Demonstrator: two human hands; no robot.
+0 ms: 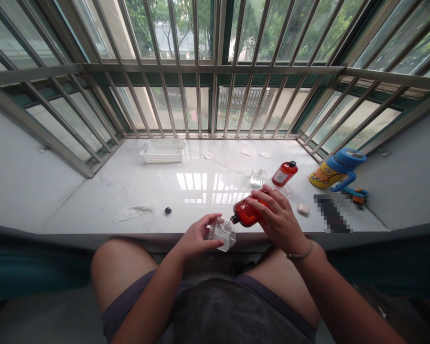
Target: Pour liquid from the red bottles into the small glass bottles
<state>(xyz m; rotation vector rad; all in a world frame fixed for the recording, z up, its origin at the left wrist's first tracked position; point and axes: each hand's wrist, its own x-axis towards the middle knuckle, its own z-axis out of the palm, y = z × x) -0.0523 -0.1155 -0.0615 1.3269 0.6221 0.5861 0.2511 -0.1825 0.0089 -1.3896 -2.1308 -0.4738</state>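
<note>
My left hand point(197, 237) grips a small clear faceted bottle point(225, 237) just off the front edge of the white sill, its round mouth facing up. In my right hand point(280, 217) is a red bottle point(246, 212), tipped sideways with its uncapped black neck at the mouth of the clear bottle. Whether liquid is flowing between them I cannot tell. A black cap point(168, 210) lies on the sill to the left. Beyond my right hand stand a second clear bottle point(258, 177) and another red bottle point(284, 173) with a black cap and a white label.
The white sill point(157, 184) meets a barred window. A white plastic basket point(163, 152) sits at the back left. Crumpled tissue point(133, 213) lies at the left front. On the right are a blue and yellow flask point(335, 168), a small pale block point(303, 209) and a blurred-out dark object point(331, 215).
</note>
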